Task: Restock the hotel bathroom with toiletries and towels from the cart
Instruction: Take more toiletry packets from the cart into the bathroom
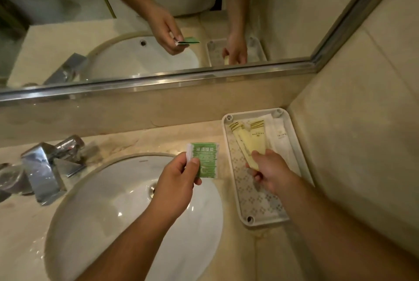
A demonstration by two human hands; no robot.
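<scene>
Both bare arms reach forward. The left hand (179, 178) pinches a flat green paper packet (205, 158), thumb on top. The right hand (273, 173) curls round a pale yellow packet (249, 144).

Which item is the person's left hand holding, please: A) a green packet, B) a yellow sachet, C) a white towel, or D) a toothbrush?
A: the left hand pinches the green packet by the sink, while the right hand holds the yellow sachets in the tray.
</scene>
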